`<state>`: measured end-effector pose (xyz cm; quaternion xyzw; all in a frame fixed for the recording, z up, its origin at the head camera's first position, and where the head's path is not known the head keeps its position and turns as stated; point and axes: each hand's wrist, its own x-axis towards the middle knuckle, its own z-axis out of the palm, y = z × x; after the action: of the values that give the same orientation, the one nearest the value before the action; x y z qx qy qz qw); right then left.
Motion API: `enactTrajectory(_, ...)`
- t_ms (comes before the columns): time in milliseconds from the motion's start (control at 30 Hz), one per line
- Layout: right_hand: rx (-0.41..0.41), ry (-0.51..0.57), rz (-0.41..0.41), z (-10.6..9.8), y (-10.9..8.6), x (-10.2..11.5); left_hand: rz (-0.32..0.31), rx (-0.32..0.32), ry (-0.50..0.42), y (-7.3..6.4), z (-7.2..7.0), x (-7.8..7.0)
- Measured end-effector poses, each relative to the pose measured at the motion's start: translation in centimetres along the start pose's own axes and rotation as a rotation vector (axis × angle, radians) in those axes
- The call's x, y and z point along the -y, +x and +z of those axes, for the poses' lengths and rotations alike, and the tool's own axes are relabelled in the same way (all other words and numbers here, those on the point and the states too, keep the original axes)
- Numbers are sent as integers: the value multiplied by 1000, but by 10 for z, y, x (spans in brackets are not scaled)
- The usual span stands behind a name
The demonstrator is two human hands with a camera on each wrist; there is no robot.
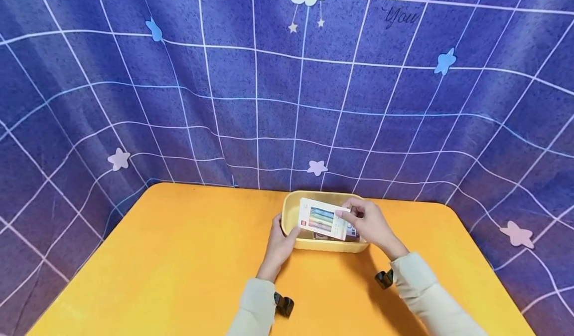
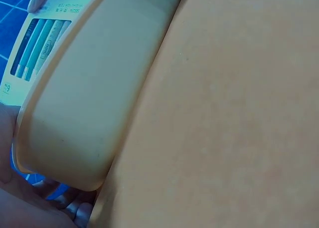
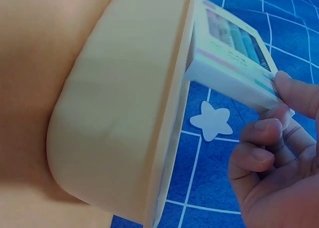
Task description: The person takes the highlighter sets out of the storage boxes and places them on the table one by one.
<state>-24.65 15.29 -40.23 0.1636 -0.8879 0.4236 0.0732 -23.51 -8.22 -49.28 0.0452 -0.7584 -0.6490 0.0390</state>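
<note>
A pale yellow plastic bin (image 1: 332, 247) with rounded corners stands on the table near its back edge. My left hand (image 1: 279, 246) grips the bin's left end, thumb at the rim and fingers curled round the outside, as the left wrist view shows. Between thumb and fingers, my right hand (image 1: 369, 222) pinches one end of a white box of coloured pens (image 1: 321, 220). Pens show through the box's window, and the box is tilted over the bin's opening. In the right wrist view the pen box (image 3: 234, 46) slants up past the bin's rim.
Behind the pen box, a small dark printed item (image 1: 352, 234) lies in the right part of the bin, mostly covered. The orange table (image 1: 188, 266) runs back to a blue grid-patterned curtain (image 1: 278, 111) with stars. Black camera mounts (image 1: 284, 305) sit at both wrists.
</note>
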Motion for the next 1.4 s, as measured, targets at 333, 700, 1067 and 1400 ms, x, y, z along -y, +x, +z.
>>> enactTrajectory(333, -24, 26, 8, -4, -2, 1, -6, 0, 7, 0, -1, -2)
enactTrajectory(700, -87, 75, 23, -4, -12, 4, 2, -3, 1, 1, -1, -1)
enactTrajectory(1067, -41, 194, 92, -1, -23, 6, -14, -12, 26, -1, 1, -2)
enactTrajectory(1400, -13, 319, 185, 1, -37, 10, -44, 6, 46, -3, 1, 0)
